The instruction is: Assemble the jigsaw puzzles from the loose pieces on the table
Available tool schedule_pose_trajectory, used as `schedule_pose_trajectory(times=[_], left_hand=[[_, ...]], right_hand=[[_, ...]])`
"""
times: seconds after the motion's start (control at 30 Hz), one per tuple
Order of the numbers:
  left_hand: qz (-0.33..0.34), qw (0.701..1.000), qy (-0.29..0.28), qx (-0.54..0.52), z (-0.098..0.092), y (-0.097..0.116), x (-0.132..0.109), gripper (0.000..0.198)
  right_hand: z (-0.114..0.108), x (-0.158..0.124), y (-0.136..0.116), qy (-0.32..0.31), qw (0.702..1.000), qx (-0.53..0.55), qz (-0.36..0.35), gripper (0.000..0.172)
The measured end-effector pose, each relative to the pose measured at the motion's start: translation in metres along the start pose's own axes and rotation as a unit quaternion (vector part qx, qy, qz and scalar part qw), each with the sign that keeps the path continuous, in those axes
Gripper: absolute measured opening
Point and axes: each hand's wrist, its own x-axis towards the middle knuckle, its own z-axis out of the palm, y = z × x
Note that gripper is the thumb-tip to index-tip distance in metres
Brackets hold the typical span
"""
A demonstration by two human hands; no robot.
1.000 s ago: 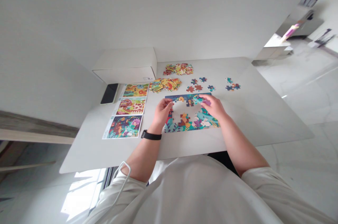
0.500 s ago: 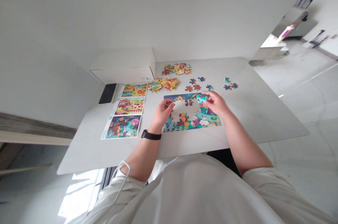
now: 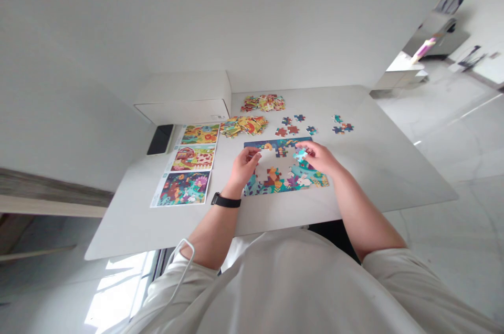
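A partly assembled jigsaw puzzle (image 3: pixel 303 180) lies before me, with an open gap in its middle. Between thumb and fingers, my right hand (image 3: pixel 321 157) pinches a teal puzzle piece (image 3: pixel 300 155) over the puzzle's right part. My left hand (image 3: pixel 244 167), with a black band on its wrist, hovers at the puzzle's left edge. Its fingers are curled, thumb close to the index finger; whatever they may hold is hidden. Loose puzzle pieces (image 3: pixel 292 129) lie behind the puzzle, with several more pieces (image 3: pixel 347 127) farther right.
Three picture sheets (image 3: pixel 185 188) lie in a column at left, beside a dark phone (image 3: pixel 160 139). A white box (image 3: pixel 183 111) stands against the wall. Two piles of pieces, a yellow-orange pile (image 3: pixel 248 126) and a mixed pile (image 3: pixel 270 103), sit near it on the white table (image 3: pixel 397 166).
My right hand has shifted slightly, and the teal piece in its fingers now shows more clearly, nearer the gap. My left hand has stayed almost still.
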Motion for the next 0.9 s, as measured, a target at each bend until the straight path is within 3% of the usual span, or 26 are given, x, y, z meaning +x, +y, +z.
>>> schedule_pose_trajectory(times=[0.27, 0.47, 0.9], left_hand=[[0.000, 1.000, -0.002, 0.001, 0.000, 0.008, -0.004, 0.029], [-0.002, 1.000, -0.005, 0.004, 0.000, 0.007, -0.004, 0.029], [0.003, 1.000, -0.014, 0.020, -0.001, 0.001, -0.002, 0.033]], right_hand=[[0.010, 0.013, 0.006, -0.079, 0.996, -0.025, -0.026, 0.065], [0.008, 0.024, 0.016, -0.123, 0.989, -0.074, -0.032, 0.047], [0.012, 0.034, 0.015, -0.124, 0.984, -0.096, -0.086, 0.048]])
